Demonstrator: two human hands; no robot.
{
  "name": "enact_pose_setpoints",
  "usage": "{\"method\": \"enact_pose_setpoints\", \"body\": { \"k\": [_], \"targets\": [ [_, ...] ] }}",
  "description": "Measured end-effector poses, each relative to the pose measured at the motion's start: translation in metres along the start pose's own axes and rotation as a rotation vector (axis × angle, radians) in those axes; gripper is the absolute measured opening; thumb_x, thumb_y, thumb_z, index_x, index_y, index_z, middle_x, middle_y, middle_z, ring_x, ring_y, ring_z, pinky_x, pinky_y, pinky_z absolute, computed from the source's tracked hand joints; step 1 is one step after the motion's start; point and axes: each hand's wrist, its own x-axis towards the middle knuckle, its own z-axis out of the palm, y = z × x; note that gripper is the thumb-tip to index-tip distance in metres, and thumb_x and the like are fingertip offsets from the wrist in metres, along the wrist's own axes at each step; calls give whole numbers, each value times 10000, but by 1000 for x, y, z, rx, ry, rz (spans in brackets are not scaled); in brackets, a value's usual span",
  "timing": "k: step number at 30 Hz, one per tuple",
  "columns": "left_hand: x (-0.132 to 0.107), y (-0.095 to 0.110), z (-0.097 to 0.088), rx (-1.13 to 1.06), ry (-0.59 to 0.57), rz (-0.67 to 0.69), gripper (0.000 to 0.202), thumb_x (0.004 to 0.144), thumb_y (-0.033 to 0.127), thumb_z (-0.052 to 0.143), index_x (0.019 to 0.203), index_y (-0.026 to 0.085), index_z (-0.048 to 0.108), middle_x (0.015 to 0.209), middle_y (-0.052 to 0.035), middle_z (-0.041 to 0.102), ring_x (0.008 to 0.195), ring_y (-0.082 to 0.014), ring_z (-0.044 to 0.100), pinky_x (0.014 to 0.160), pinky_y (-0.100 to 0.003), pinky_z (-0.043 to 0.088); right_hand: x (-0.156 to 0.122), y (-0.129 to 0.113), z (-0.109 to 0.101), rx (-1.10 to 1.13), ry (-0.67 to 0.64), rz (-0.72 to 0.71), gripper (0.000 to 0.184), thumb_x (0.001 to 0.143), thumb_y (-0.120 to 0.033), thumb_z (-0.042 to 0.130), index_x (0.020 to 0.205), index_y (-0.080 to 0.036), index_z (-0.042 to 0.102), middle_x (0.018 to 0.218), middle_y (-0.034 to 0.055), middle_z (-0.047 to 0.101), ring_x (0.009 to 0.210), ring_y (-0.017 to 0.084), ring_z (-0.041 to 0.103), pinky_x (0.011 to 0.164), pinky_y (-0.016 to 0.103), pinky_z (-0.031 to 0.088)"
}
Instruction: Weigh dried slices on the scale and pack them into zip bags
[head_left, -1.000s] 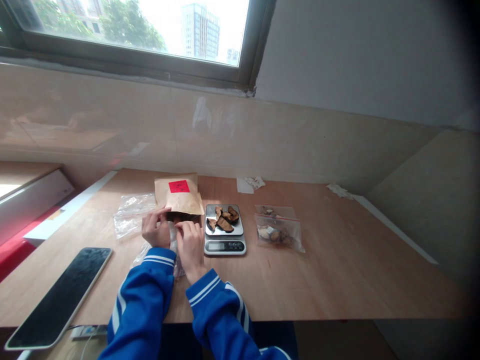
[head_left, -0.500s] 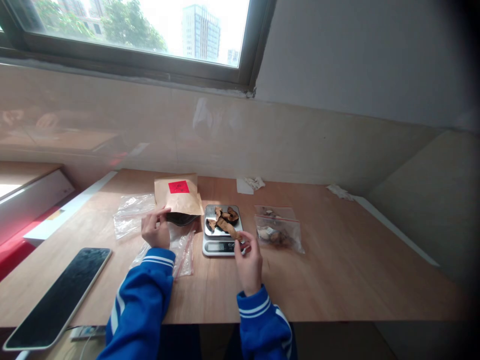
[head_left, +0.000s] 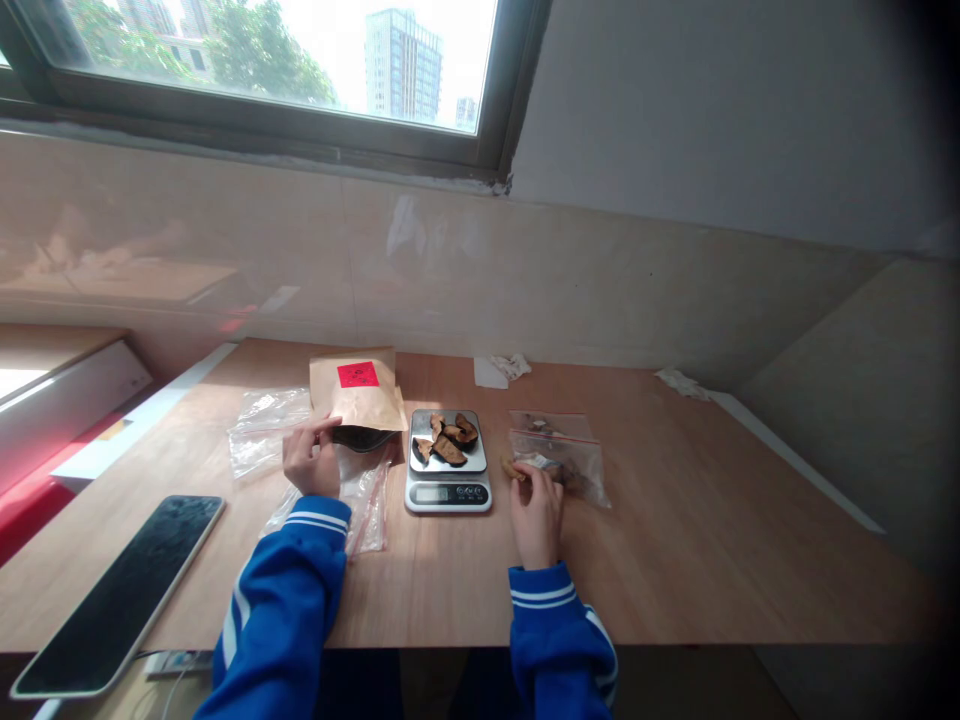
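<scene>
With my left hand (head_left: 311,458) I pinch the lower left edge of a brown paper bag (head_left: 367,405) that has a red label; its dark mouth gapes towards me. My right hand (head_left: 537,515) is closed on a brown dried slice (head_left: 513,469), just right of the digital kitchen scale (head_left: 450,496). Several curled dried slices (head_left: 450,449) with dark rinds lie on the scale's metal plate. Partly behind my right hand is a clear zip bag (head_left: 592,462) with dried pieces inside; whether my fingers touch it I cannot tell.
Clear plastic bags (head_left: 266,450) lie around and under my left hand. A large phone (head_left: 124,590) rests at the table's left front. Along the back are a white paper piece (head_left: 490,373) and crumpled tissue (head_left: 512,366), with another tissue (head_left: 681,384) farther right.
My right hand has moved right, away from the scale, carrying one dried slice off the plate. My left hand has stayed at the paper bag.
</scene>
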Motion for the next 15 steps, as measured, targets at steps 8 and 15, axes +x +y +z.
{"method": "enact_pose_setpoints", "body": {
  "k": [8,15],
  "targets": [
    [-1,-1,1,-13,-30,-29,159,850,233,567,846,214,724,887,-46,694,747,-166,528,776,-317,432,-9,-40,19,-124,-263,-269,330,879,-196,468,1163,-269,620,1224,95,512,1000,239,494,893,422,390],
    [-1,-3,1,-6,-2,8,159,839,191,573,842,222,729,886,-39,703,779,-170,545,731,-300,439,-4,-45,26,-194,-299,-231,162,861,-205,556,957,-246,680,1063,84,576,944,250,490,821,391,377]
  ]
}}
